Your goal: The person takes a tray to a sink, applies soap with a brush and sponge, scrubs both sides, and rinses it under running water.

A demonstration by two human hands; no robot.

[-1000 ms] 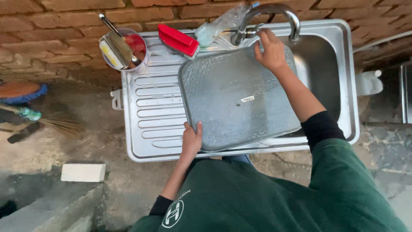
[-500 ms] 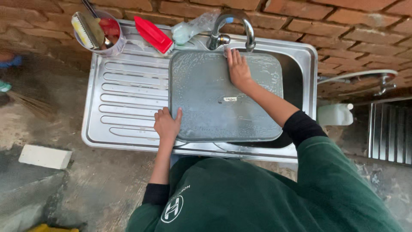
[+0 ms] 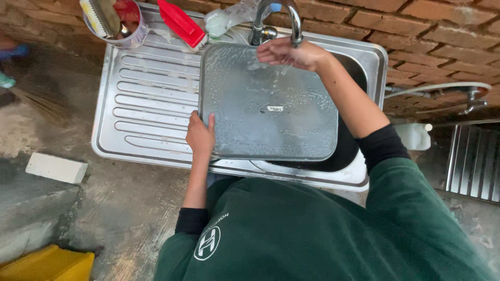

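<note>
Green sweatshirt with a white round logo fills the near edge and hides the sink's front rim and whatever is under the tray on that side. Left hand (image 3: 200,136) has a closed grip on the tray's (image 3: 271,132) near-left edge, fingers curled over the rim, thumb side hard to see. The tray is a big grey metal rectangle with rounded corners, wet and soapy, lying flat-ish across the basin of the steel sink (image 3: 151,99), its long axis running left to right, near edge toward the person. It covers most of the basin; only a dark sliver shows at right. A small white rectangular sticker (image 3: 276,109) sits near the tray's centre, print too small to read. Right hand (image 3: 286,52) hangs at the tray's far edge just under the tap (image 3: 276,21), fingers loosely bent, nothing clearly held; contact with the tray cannot be told through the splash. Far left: a clear tub (image 3: 117,23) with brushes, cut off at the top, and a red brush (image 3: 179,22) beside it. White jug (image 3: 414,136) at right, partly hidden by the arm.
</note>
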